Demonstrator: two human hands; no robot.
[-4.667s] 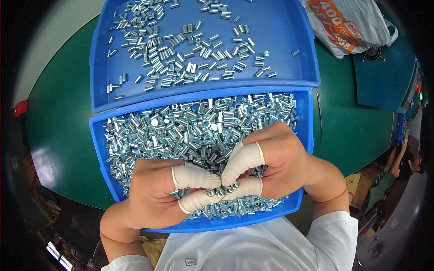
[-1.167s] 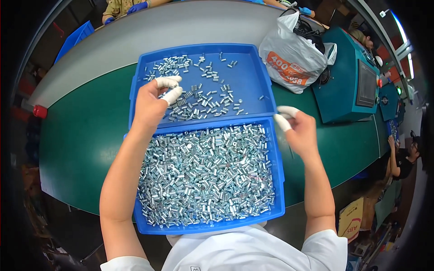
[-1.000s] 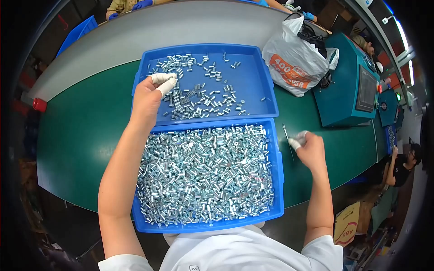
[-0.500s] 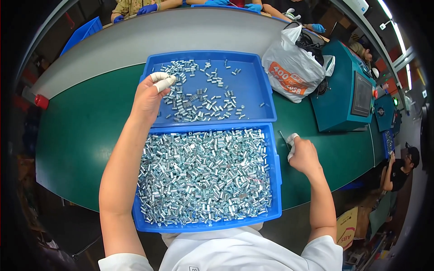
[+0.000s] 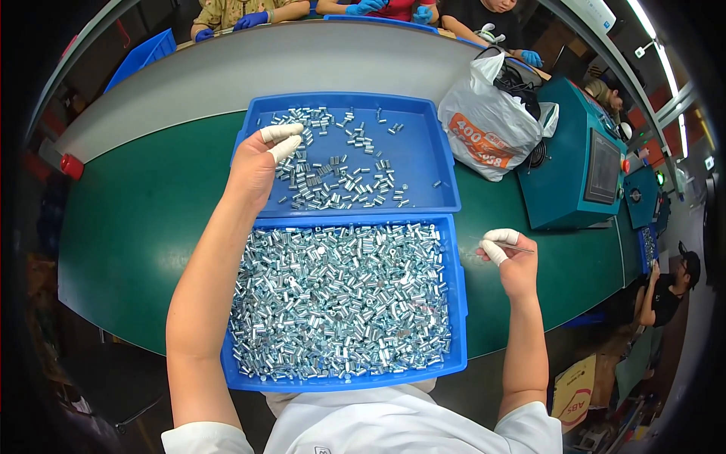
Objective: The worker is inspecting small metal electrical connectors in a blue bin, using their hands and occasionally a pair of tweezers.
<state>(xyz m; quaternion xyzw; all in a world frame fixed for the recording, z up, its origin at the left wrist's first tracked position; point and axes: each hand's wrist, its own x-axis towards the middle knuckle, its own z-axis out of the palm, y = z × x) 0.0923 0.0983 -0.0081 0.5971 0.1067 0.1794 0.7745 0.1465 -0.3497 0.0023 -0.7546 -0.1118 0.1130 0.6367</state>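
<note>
My left hand (image 5: 257,163) is over the left side of the far blue tray (image 5: 412,136). White finger cots cover its thumb and forefinger, which are brought together in a pinch; anything between the tips is too small to make out. Beneath it lie scattered short silvery metal sleeves (image 5: 363,181). Right of the trays, my right hand (image 5: 510,257) pinches a thin metal rod (image 5: 520,247) between thumb and forefinger, also in white cots. The rod lies roughly level, pointing left. Closest to me, a second blue tray (image 5: 456,303) is heaped with similar metal sleeves (image 5: 340,295).
Both trays are on a green tabletop (image 5: 144,227). A white plastic bag (image 5: 484,113) and a teal machine with a screen (image 5: 567,166) stand at the far right. A red round object (image 5: 72,166) is at the left edge. Behind a grey partition (image 5: 355,60), gloved people work.
My right hand has shifted slightly right and turned, swinging the rod from steep to nearly level. My left fingers have stretched a little to the right over the far tray.
</note>
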